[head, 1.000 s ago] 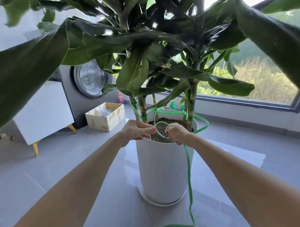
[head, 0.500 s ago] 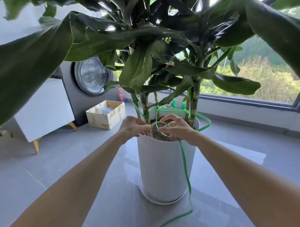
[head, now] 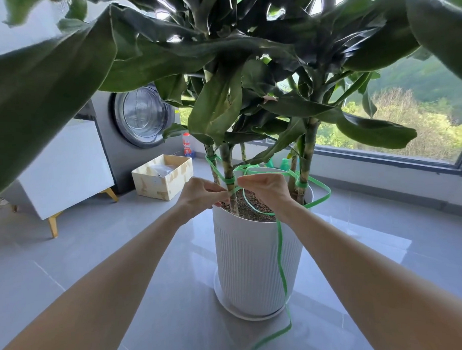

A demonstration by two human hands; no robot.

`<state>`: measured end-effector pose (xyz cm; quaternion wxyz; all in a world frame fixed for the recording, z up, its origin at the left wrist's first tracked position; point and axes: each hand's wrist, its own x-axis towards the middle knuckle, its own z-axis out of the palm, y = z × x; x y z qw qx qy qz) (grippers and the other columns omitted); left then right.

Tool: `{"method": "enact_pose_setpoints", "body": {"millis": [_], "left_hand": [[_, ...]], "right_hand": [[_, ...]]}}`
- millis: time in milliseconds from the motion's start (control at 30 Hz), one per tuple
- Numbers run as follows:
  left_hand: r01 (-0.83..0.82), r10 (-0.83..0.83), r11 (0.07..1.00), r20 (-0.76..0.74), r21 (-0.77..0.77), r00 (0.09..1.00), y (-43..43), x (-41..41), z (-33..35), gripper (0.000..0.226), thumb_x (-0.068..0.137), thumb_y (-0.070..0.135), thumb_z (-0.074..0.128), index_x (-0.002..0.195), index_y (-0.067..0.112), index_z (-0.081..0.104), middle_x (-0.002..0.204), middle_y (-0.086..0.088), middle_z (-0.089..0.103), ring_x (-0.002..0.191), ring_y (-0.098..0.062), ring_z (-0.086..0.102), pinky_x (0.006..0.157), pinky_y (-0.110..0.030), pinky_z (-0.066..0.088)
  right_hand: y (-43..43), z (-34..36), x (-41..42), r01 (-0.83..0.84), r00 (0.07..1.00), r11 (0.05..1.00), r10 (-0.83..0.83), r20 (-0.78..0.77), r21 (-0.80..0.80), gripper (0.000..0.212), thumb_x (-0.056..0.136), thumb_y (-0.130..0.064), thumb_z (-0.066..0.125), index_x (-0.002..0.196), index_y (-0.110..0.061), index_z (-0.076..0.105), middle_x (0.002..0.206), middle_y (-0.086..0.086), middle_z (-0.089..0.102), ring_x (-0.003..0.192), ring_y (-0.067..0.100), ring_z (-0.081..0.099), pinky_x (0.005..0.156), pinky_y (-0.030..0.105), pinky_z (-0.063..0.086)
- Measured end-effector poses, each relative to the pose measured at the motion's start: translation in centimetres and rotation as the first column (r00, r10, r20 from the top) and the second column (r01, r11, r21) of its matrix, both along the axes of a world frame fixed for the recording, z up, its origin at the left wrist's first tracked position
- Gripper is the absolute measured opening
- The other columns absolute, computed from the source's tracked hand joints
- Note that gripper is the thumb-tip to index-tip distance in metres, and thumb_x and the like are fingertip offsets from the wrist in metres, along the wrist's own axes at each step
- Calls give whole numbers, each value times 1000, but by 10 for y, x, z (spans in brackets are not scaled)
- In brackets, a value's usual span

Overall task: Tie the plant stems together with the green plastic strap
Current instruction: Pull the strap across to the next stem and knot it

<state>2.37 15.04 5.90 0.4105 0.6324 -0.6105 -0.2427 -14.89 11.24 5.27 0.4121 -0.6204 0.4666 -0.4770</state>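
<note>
Strap (head: pixel 279 251) looped round stems (head: pixel 307 151) above pot (head: pixel 254 265), tail trailing to floor (head: pixel 122 257). L hand (head: pixel 199 194) + R hand (head: pixel 267 189) both pinch it by front stem (head: pixel 227 159). Risk: tension drops, the loose loop slides down and the knot won't hold.

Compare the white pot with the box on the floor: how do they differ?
The pot is round; the box is rectangular. The pot is white and ribbed; the box is cream and tan with flat sides. The pot stands tall and holds soil and stems; the box is low, its contents unclear. Both are open-topped.
</note>
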Motion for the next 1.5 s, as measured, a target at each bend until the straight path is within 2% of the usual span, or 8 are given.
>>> {"method": "enact_pose_setpoints", "body": {"millis": [100, 367, 600, 733, 867, 1067, 1267, 1500], "left_hand": [[-1, 1, 1000, 1, -18, 1000, -2, 4, -3, 15, 76, 18, 75, 88, 9, 76, 75, -7, 73, 68, -13, 65, 66, -26, 54], [21, -22, 998, -11, -64, 1000, -5, 10, -3, 13, 76, 14, 74, 89, 10, 76, 69, 0, 71, 63, -8, 61, 59, -19, 52], [46, -47, 999, -54, -16, 997, -6, 12, -6, 16, 80, 19, 73, 92, 10, 76, 76, -2, 72, 69, -12, 65, 62, -23, 53], [50, -41, 997, -150, 56, 988, -7, 13, -10, 22, 88, 30, 64, 95, 12, 75, 89, 1, 73, 82, -15, 68, 71, -26, 55], [-30, 38, 999, -235, 35, 971, -10, 8, -11, 19, 90, 31, 61, 93, 15, 73, 88, 3, 70, 81, -13, 65, 74, -27, 54], [-35, 41, 999, -248, 31, 968, -16, -8, -15, 25, 84, 25, 69, 104, 10, 70, 87, -8, 67, 75, -17, 63, 65, -27, 53], [-104, 93, 993, -178, -50, 980, -18, -4, -15, 24, 74, 32, 78, 90, 15, 76, 78, -10, 73, 73, -29, 68, 73, -39, 56], [-51, 57, 998, -201, 35, 978, -2, 3, -5, 33, 78, 27, 74, 104, 7, 72, 89, -5, 71, 69, -11, 65, 55, -18, 53]], "right_hand": [[-4, -7, -4, 13, 986, 999, -19, -167, -36, 19, 72, -31, 81, 88, -21, 78, 74, -10, 71, 61, -7, 56, 59, 8, 42], [-5, -7, -11, -120, 977, 992, 123, -173, 26, 24, 73, -24, 81, 93, -11, 77, 56, -16, 63, 42, -6, 46, 45, 5, 34], [-5, -5, -4, -61, 961, 998, 61, -270, 9, 12, 76, -24, 77, 85, -16, 78, 64, -7, 66, 53, -3, 50, 50, 10, 36], [-9, -12, -4, 164, 916, 978, -199, -347, -130, 4, 82, -23, 67, 80, -21, 70, 80, -4, 69, 79, 11, 63, 74, 26, 52], [-15, -9, -2, 367, 881, 921, -389, -268, -131, 7, 85, -25, 65, 84, -21, 71, 88, 0, 72, 84, 17, 66, 80, 35, 55], [-10, -7, 24, 191, 916, 948, -265, -301, -253, 12, 81, -23, 71, 90, -19, 77, 86, -3, 75, 80, 13, 69, 77, 34, 57], [-10, -1, 27, 98, 934, 966, -172, -312, -240, 14, 83, -16, 70, 95, -12, 76, 90, 3, 75, 84, 16, 67, 80, 32, 55], [-3, 5, 14, 15, 922, 982, -86, -378, -187, 18, 86, -23, 69, 97, -10, 75, 94, 7, 72, 88, 17, 63, 82, 29, 50]]}}
